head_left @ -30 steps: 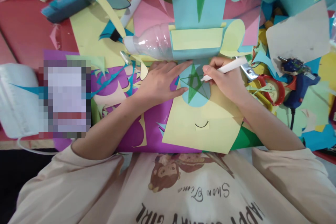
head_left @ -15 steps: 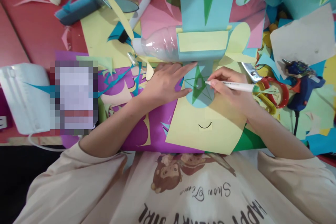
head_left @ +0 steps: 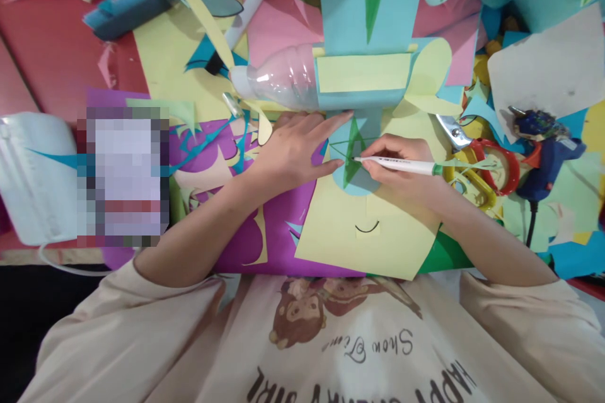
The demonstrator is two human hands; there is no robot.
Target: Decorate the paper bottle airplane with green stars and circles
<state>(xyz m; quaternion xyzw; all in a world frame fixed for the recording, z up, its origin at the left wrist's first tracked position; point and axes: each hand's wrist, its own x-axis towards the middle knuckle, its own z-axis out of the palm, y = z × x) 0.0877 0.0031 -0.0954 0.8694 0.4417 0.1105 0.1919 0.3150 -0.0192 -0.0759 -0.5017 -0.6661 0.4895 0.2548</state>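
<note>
My right hand [head_left: 397,164] is closed around a white marker pen [head_left: 401,165] with a green end. Its tip meets a green star [head_left: 350,167] on a light blue paper piece [head_left: 363,184], rounded at the near end. The star is partly coloured in, partly outline. With fingers spread, my left hand [head_left: 300,148] lies flat at the left edge of the blue piece. Beneath is a pale yellow sheet [head_left: 331,233] with a small curved smile line. Just beyond my hands lies a clear plastic bottle [head_left: 283,75] wrapped in blue and yellow paper.
Red- and yellow-handled scissors [head_left: 501,164] and a blue glue gun [head_left: 551,170] lie at the right. A phone-like blurred device [head_left: 123,170] and a white case [head_left: 40,182] are at the left. Paper scraps and a black-capped marker [head_left: 243,19] are scattered around.
My right hand has moved left and slightly down with the marker, its tip going from the star's right side to its left part. My left hand stays in place.
</note>
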